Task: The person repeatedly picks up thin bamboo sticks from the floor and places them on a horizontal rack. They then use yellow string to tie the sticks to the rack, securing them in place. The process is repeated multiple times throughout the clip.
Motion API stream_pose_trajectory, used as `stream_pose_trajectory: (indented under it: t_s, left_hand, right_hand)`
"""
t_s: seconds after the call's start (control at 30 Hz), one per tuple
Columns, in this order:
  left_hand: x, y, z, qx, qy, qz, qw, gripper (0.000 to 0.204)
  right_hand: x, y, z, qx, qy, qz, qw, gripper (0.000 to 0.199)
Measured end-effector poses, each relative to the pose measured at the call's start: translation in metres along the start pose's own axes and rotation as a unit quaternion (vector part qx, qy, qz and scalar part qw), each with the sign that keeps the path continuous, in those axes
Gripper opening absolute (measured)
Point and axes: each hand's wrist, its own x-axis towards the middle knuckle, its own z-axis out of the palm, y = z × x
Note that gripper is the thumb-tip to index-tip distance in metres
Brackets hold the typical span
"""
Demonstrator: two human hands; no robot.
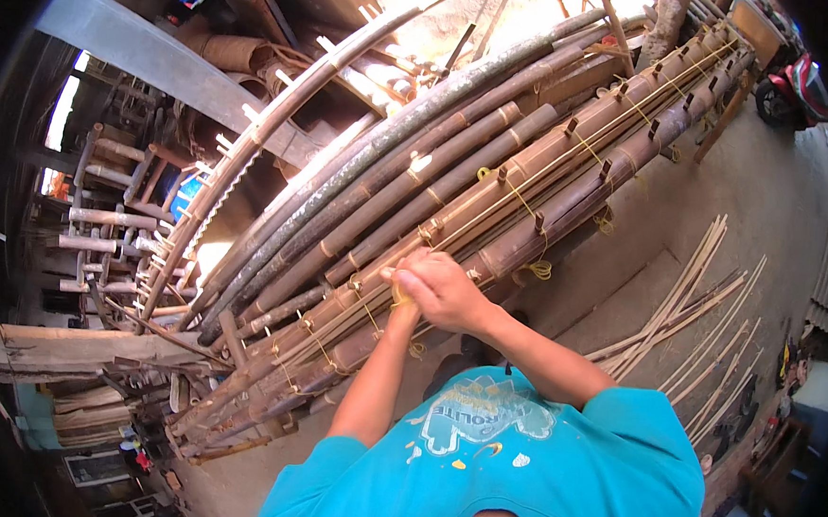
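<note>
A long rack of bamboo poles [457,181] runs from lower left to upper right, in front of the person. Both hands meet at its near edge — the right hand [442,289] over the left hand [403,307], touching the yellow cord [530,213] that crosses the poles. Thin bamboo strips [690,318] lie on the floor [721,197] to the right. A motorbike [796,88] stands at the far right end — a ladder-like frame [108,226] to the left.

Bamboo poles [496,159] brown, some dark grey-mottled. Twine [530,213] yellow. Shirt [553,466] turquoise with pale print. Loose strips [686,304] pale tan. Floor [769,185] grey-brown. Scooter [804,83] red.
</note>
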Motion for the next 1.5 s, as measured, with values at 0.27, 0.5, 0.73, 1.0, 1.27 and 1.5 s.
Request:
stream_pose_trajectory:
  t_s: [0.27, 0.5, 0.73, 1.0, 1.27, 1.5]
  left_hand:
    - [0.012, 0.022, -0.008, -0.153, -0.058, -0.171, 0.972, 0.032]
    - [0.032, 0.081, -0.045, -0.061, -0.048, -0.119, 0.99, 0.033]
    - [0.034, 0.077, -0.031, -0.07, -0.007, -0.085, 0.994, 0.033]
    - [0.133, 0.06, -0.048, -0.342, 0.046, -0.099, 0.933, 0.022]
    - [0.113, 0.004, -0.059, -0.074, -0.025, 0.004, 0.997, 0.037]
    - [-0.05, -0.091, -0.144, 0.054, -0.212, -0.045, 0.975, 0.03]
  right_hand:
    - [0.078, -0.036, 0.067, -0.191, -0.206, -0.231, 0.932, 0.044]
    - [0.111, 0.091, -0.032, -0.24, -0.325, 0.183, 0.896, 0.055]
    - [-0.073, 0.065, -0.045, -0.113, -0.301, 0.041, 0.946, 0.045]
    - [-0.111, 0.093, -0.008, -0.334, -0.223, -0.01, 0.916, 0.039]
    - [-0.11, 0.043, 0.039, -0.287, -0.17, 0.039, 0.942, 0.027]
    - [-0.134, 0.041, 0.164, 0.594, 0.162, 0.487, 0.62, 0.026]
